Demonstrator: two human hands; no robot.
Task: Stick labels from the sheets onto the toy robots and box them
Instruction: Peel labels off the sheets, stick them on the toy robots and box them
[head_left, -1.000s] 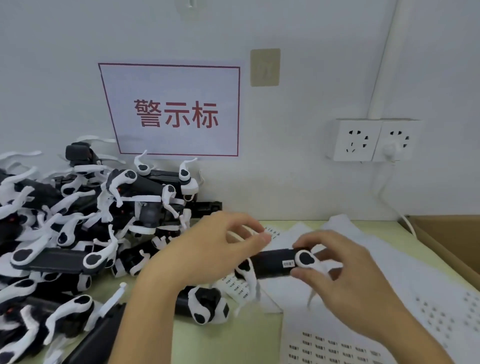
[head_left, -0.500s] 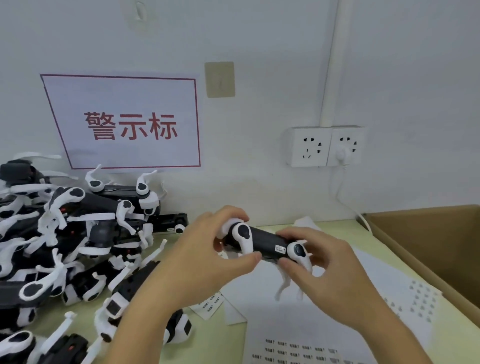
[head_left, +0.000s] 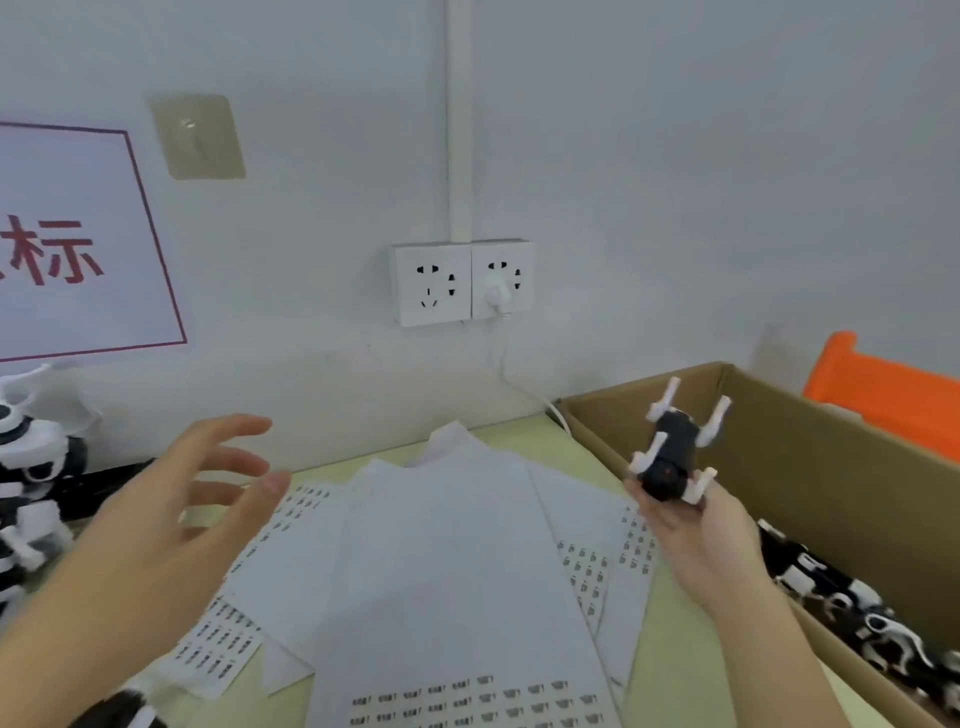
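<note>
My right hand (head_left: 698, 535) holds a black toy robot (head_left: 672, 452) with white legs pointing up, just over the near-left rim of the cardboard box (head_left: 852, 467). More black and white toy robots (head_left: 852, 608) lie inside the box. My left hand (head_left: 171, 499) hovers empty, fingers spread, over the left part of the white label sheets (head_left: 441, 561) spread on the pale green table. A pile of toy robots (head_left: 31, 467) shows at the far left.
A double wall socket (head_left: 460, 283) with a white plug and cable sits on the wall behind the sheets. An orange object (head_left: 883, 389) stands beyond the box. A red-framed sign (head_left: 78, 249) hangs at the left.
My left hand let go of the robot and drew back open. My right hand carried the robot right, up to the box. The view swung to the right.
</note>
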